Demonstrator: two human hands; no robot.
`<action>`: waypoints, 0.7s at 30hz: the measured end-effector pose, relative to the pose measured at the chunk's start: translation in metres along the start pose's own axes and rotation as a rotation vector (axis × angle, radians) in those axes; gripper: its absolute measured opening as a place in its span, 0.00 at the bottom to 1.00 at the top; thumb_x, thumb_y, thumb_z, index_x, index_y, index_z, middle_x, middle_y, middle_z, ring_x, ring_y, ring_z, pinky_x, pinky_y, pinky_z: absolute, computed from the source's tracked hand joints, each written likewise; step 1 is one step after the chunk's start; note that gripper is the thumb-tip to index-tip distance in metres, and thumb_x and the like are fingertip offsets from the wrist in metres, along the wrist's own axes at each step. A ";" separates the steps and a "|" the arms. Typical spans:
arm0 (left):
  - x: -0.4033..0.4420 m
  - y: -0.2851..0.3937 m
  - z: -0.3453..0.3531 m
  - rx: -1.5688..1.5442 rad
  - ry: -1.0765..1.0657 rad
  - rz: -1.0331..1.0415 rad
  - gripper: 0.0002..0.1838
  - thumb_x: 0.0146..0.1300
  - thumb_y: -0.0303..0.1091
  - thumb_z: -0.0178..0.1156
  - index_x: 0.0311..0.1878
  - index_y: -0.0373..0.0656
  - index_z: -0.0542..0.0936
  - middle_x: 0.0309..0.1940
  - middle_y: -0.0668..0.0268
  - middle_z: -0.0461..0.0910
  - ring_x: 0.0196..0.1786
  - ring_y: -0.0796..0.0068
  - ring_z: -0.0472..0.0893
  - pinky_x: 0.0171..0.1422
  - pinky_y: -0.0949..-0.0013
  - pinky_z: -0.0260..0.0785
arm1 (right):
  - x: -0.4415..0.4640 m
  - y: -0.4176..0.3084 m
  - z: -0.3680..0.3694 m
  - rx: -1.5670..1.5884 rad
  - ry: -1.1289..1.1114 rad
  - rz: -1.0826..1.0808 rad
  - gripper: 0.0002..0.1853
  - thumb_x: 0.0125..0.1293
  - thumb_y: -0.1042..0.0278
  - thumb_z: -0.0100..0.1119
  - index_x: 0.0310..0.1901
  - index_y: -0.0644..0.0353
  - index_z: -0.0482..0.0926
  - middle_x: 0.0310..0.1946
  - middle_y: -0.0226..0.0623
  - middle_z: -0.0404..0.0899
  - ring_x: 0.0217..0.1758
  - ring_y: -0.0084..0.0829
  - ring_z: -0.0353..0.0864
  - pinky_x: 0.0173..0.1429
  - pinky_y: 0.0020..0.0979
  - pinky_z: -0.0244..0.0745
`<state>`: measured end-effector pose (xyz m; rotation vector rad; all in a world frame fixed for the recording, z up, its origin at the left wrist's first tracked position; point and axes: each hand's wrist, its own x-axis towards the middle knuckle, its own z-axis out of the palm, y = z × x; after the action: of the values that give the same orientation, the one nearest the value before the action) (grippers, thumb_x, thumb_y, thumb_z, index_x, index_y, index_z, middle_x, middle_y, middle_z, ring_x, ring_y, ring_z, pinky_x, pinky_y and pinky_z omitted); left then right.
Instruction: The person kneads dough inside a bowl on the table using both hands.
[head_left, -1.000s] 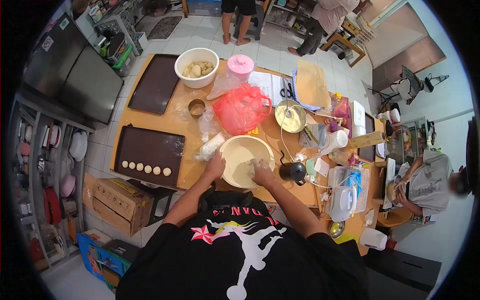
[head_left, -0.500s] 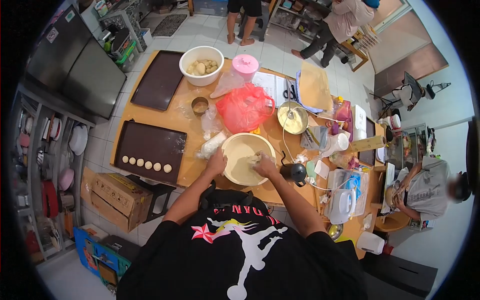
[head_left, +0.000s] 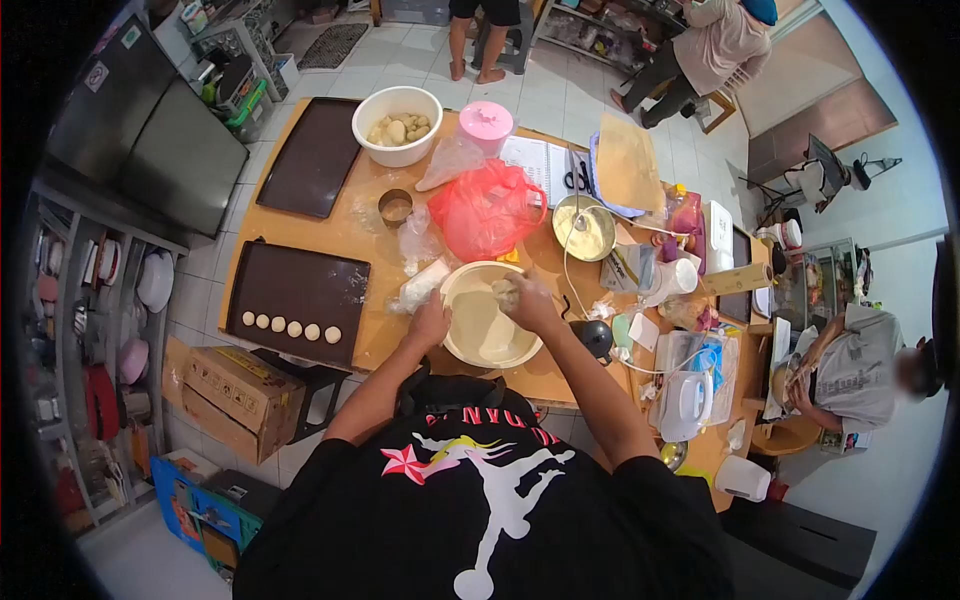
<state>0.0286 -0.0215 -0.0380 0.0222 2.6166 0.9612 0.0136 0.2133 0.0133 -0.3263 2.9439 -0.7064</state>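
Observation:
A cream-coloured bowl (head_left: 495,350) with pale mixture in it stands at the table's near edge. My left hand (head_left: 431,320) grips the bowl's left rim. Inside the bowl's upper right part is my right hand (head_left: 527,300), its fingers curled and coated with pale mixture; what they hold, if anything, is too small to tell. Beside the left hand lies a white plastic bag (head_left: 424,284). Behind the bowl sits a red plastic bag (head_left: 485,212). A metal bowl (head_left: 584,228) holds a yellowish mix, and a dark tray (head_left: 297,300) carries several round dough pieces.
A white tub (head_left: 397,150) of dough balls and an empty dark tray (head_left: 308,157) are at the back left. A black-handled appliance (head_left: 592,340) stands right of the bowl. One person (head_left: 850,370) works at the right; two others stand beyond the table.
My right hand has moved up along the bowl's right side, away from me. The left hand stays at the rim. The person at the back right has shifted to the right.

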 end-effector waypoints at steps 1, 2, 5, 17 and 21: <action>0.000 0.000 0.001 -0.013 -0.011 -0.016 0.20 0.63 0.36 0.52 0.54 0.33 0.63 0.32 0.41 0.79 0.37 0.43 0.80 0.44 0.45 0.71 | 0.001 -0.001 0.000 -0.123 0.019 -0.078 0.20 0.54 0.64 0.62 0.49 0.59 0.75 0.59 0.55 0.66 0.48 0.47 0.78 0.47 0.40 0.78; 0.001 -0.001 0.001 -0.027 -0.021 -0.033 0.20 0.63 0.36 0.52 0.53 0.33 0.63 0.32 0.41 0.79 0.39 0.42 0.79 0.46 0.44 0.70 | 0.002 0.001 0.005 -0.222 -0.008 -0.107 0.18 0.54 0.65 0.61 0.48 0.59 0.75 0.58 0.55 0.66 0.47 0.47 0.78 0.46 0.40 0.78; 0.000 0.010 -0.006 -0.028 -0.011 -0.010 0.20 0.62 0.36 0.53 0.52 0.34 0.63 0.33 0.39 0.78 0.40 0.39 0.79 0.46 0.43 0.69 | 0.006 0.007 0.020 -0.439 -0.065 -0.141 0.13 0.55 0.69 0.58 0.43 0.60 0.75 0.56 0.54 0.66 0.45 0.45 0.78 0.44 0.40 0.78; 0.001 0.023 0.000 -0.079 0.091 0.055 0.17 0.62 0.34 0.51 0.50 0.35 0.63 0.28 0.39 0.78 0.36 0.36 0.78 0.43 0.41 0.68 | -0.003 0.033 0.040 -0.556 0.029 -0.274 0.16 0.58 0.73 0.50 0.49 0.62 0.74 0.48 0.48 0.72 0.41 0.42 0.78 0.44 0.38 0.76; -0.005 0.037 -0.004 -0.053 0.135 0.093 0.17 0.63 0.35 0.51 0.50 0.36 0.63 0.27 0.40 0.78 0.35 0.37 0.78 0.42 0.41 0.68 | -0.011 0.037 0.044 -0.491 -0.163 -0.035 0.19 0.57 0.70 0.52 0.51 0.63 0.73 0.45 0.49 0.74 0.45 0.44 0.77 0.49 0.40 0.73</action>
<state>0.0282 0.0040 -0.0101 0.0684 2.7321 1.0994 0.0237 0.2292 -0.0425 -0.4459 2.9182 0.0544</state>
